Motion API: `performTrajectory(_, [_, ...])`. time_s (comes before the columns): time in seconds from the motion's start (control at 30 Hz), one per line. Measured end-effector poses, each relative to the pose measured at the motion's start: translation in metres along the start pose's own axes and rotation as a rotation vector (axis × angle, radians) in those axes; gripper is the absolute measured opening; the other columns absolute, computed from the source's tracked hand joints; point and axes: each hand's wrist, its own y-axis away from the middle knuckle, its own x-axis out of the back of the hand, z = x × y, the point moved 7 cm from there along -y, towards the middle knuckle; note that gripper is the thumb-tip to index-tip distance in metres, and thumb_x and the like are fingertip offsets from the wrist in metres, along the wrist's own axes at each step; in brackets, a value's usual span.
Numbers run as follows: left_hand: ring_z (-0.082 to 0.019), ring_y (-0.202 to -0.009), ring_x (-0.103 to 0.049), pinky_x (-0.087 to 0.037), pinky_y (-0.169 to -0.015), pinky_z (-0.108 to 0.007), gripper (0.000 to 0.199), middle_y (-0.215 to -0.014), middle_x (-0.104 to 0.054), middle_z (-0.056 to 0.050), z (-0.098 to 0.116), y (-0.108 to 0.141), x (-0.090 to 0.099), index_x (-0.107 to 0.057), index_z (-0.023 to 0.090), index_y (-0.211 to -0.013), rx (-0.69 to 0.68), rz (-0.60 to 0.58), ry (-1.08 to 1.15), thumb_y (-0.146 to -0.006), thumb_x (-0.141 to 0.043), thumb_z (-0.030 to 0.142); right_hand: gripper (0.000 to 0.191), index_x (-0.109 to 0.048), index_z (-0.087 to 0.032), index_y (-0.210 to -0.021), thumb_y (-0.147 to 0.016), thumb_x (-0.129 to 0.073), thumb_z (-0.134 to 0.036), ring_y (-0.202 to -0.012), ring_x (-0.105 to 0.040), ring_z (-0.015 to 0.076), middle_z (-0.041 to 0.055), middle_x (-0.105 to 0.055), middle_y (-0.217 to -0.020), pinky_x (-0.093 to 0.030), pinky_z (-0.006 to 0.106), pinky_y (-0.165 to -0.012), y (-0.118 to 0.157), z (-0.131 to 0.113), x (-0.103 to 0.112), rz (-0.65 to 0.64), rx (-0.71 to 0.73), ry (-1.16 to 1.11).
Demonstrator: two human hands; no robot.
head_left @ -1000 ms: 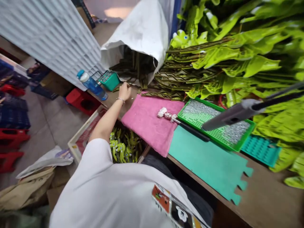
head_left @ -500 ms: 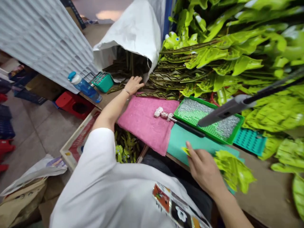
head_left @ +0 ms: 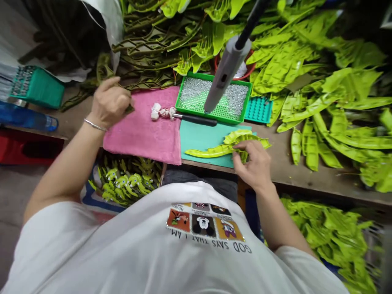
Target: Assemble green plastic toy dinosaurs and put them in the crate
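Observation:
My left hand [head_left: 110, 103] is closed round a dark olive-brown strip [head_left: 104, 67], above the left edge of the pink cloth [head_left: 147, 136]. On the teal mat [head_left: 199, 139] lies a lime-green plastic part [head_left: 211, 152] with a long narrow end. My right hand [head_left: 252, 161] grips its wider end, thumb and fingers pinched together. A black-handled tool [head_left: 199, 119], its shaft wrapped in whitish material, rests across cloth and mat. Behind it, the green tray [head_left: 228, 117] holds small silvery pieces. Over the tray hangs a grey powered driver [head_left: 225, 71].
Dark strips [head_left: 147, 45] and lime-green parts [head_left: 324, 106] are heaped at the back and right. A teal basket [head_left: 45, 87] and blue bottle [head_left: 27, 116] stand left, near a white sack [head_left: 112, 24]. Below the table's edge are more green parts [head_left: 327, 232].
The view has swung right. My left hand has come back from the sack's mouth with a dark strip. My right hand has taken hold of the green part on the mat.

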Motion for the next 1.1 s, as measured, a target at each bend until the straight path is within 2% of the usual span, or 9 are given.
performTrajectory(0.1, [-0.018,-0.069,-0.047,-0.049,-0.090,-0.050,0.035,-0.070,-0.054,0.000,0.074,-0.010,-0.026,-0.048,0.026,-0.072,-0.084,0.024,0.005,-0.100,-0.043,0.045,0.011,-0.058,-0.023,-0.080,-0.075,-0.054,-0.014,-0.078,-0.062,0.0226,0.0041,-0.064,-0.079,-0.052,0.038,-0.074,0.008,0.015,0.002,-0.035,-0.073,0.034])
performTrajectory(0.27, [-0.022,-0.082,-0.056,-0.043,-0.078,-0.039,0.031,-0.090,-0.062,-0.006,0.213,-0.031,-0.068,-0.058,0.023,-0.104,-0.169,-0.029,-0.058,-0.105,-0.027,0.021,0.016,-0.059,-0.023,-0.082,-0.071,-0.053,-0.013,-0.079,-0.062,0.0227,0.0045,-0.064,-0.080,-0.052,0.038,-0.074,0.021,0.040,0.008,0.046,-0.198,0.035])
performTrajectory(0.37, [-0.024,-0.091,-0.059,-0.041,-0.077,-0.038,0.030,-0.100,-0.063,-0.010,0.262,-0.046,-0.100,-0.057,0.023,-0.119,-0.127,-0.164,-0.003,-0.105,-0.031,0.023,0.017,-0.060,-0.023,-0.084,-0.072,-0.053,-0.013,-0.077,-0.062,0.0214,0.0042,-0.066,-0.081,-0.052,0.036,-0.072,0.023,0.043,0.007,0.056,-0.199,0.016])
performTrajectory(0.47, [-0.029,-0.107,-0.058,-0.042,-0.088,-0.042,0.042,-0.120,-0.062,-0.016,0.269,-0.054,-0.121,-0.049,0.017,-0.138,-0.090,-0.184,0.012,-0.104,-0.041,0.040,0.018,-0.061,-0.022,-0.085,-0.072,-0.053,-0.013,-0.074,-0.062,0.0202,0.0035,-0.066,-0.080,-0.052,0.035,-0.071,0.024,0.041,0.006,0.090,-0.195,0.011])
performTrajectory(0.6, [-0.031,-0.118,-0.054,-0.036,-0.104,-0.047,0.061,-0.132,-0.059,-0.019,0.243,-0.044,-0.130,-0.041,0.013,-0.148,-0.118,-0.162,0.045,-0.099,-0.050,0.049,0.019,-0.064,-0.021,-0.090,-0.076,-0.054,-0.013,-0.075,-0.063,0.0203,0.0049,-0.067,-0.083,-0.052,0.035,-0.071,0.025,0.040,0.005,0.103,-0.196,-0.004])
performTrajectory(0.73, [-0.029,-0.103,-0.058,-0.044,-0.088,-0.040,0.048,-0.113,-0.065,-0.014,0.228,-0.034,-0.138,-0.049,0.018,-0.143,-0.185,-0.263,0.038,-0.100,-0.051,0.039,0.020,-0.067,-0.021,-0.097,-0.082,-0.055,-0.016,-0.081,-0.064,0.0218,0.0069,-0.068,-0.089,-0.053,0.037,-0.073,0.026,0.039,0.002,0.111,-0.190,-0.004])
performTrajectory(0.9, [-0.026,-0.100,-0.057,-0.044,-0.077,-0.036,0.045,-0.110,-0.064,-0.012,0.246,-0.040,-0.134,-0.048,0.024,-0.144,-0.233,-0.233,0.027,-0.102,-0.047,0.037,0.022,-0.068,-0.022,-0.105,-0.086,-0.057,-0.022,-0.088,-0.063,0.0241,0.0077,-0.066,-0.092,-0.053,0.041,-0.080,0.027,0.038,0.000,0.139,-0.187,-0.017])
performTrajectory(1.0, [-0.026,-0.098,-0.057,-0.043,-0.075,-0.036,0.044,-0.108,-0.064,-0.011,0.256,-0.043,-0.134,-0.050,0.023,-0.144,-0.206,-0.219,0.015,-0.102,-0.047,0.036,0.014,-0.064,-0.022,-0.097,-0.086,-0.062,-0.030,-0.087,-0.061,0.0246,0.0075,-0.064,-0.090,-0.052,0.041,-0.079,0.026,0.037,-0.003,0.119,-0.182,-0.030])
performTrajectory(1.1, [-0.026,-0.096,-0.057,-0.043,-0.075,-0.035,0.044,-0.108,-0.064,-0.011,0.258,-0.041,-0.136,-0.051,0.023,-0.144,-0.171,-0.205,0.022,-0.103,-0.045,0.038,0.024,-0.056,-0.022,-0.090,-0.083,-0.067,-0.042,-0.085,-0.059,0.0255,0.0081,-0.062,-0.088,-0.050,0.041,-0.076,0.025,0.035,-0.005,0.123,-0.179,0.001])
